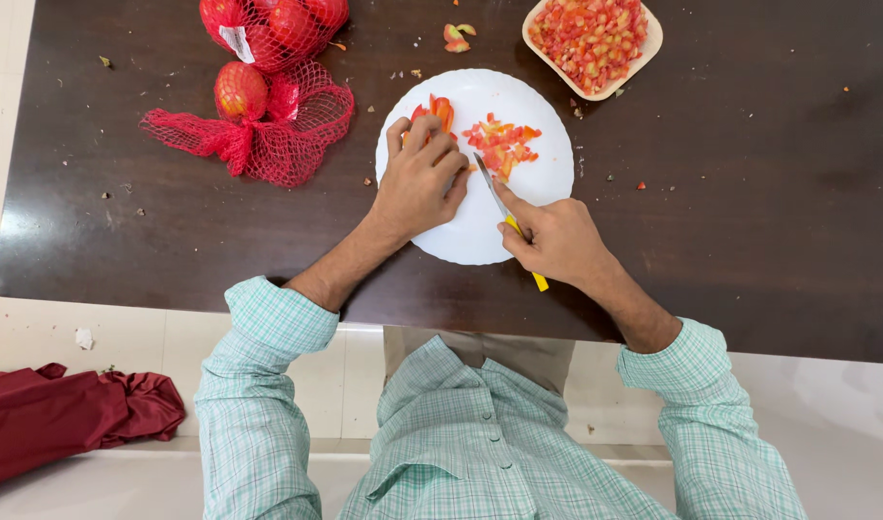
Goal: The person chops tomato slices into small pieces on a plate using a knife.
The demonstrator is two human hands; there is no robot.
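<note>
Nearest me, my right hand [557,239] grips the yellow-handled knife [507,220], blade aimed at eleven o'clock. My left hand [420,183] presses curled fingers on the apple slices [440,110] on the white plate [547,178]; I judge fingertips should stay tucked. Diced pieces [502,144] lie at one o'clock.
</note>
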